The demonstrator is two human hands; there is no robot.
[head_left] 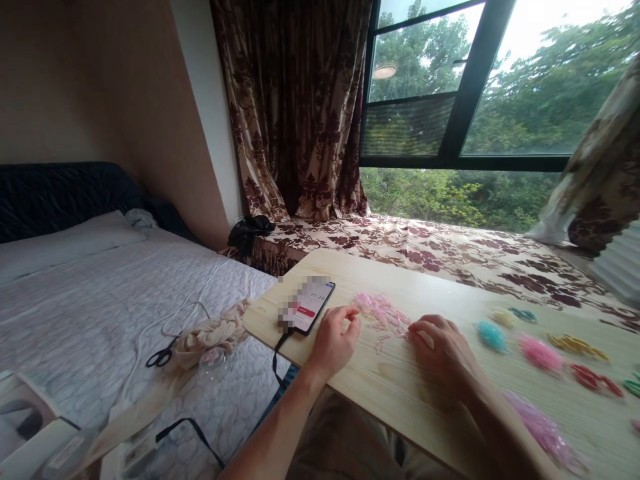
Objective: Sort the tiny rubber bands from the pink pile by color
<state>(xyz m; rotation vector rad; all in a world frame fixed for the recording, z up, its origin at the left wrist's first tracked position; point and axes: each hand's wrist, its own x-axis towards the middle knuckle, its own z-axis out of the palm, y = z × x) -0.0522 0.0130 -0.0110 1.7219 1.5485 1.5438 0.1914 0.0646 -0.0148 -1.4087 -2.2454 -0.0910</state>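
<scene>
A loose heap of thin pink elastic bands [383,312] lies on the pale wooden table [395,273] between my hands. My left hand [339,339] is at the heap's left side, its fingers curled in and the thumb near the index finger; anything between the tips is too small to make out. At the right end of the heap, my right hand [443,347] has its fingers bent and drawn together, the tips by the bands. What they hold is hidden. Left of my left hand lies a phone [316,308] with its screen lit.
Toward the right sit small piles: blue [491,335], bright pink [541,352], yellow bands [577,345], red bands [595,380] and purple [543,427]. On the bed [170,287] are black-handled scissors [160,358], beige cloth [213,337] and a white cable.
</scene>
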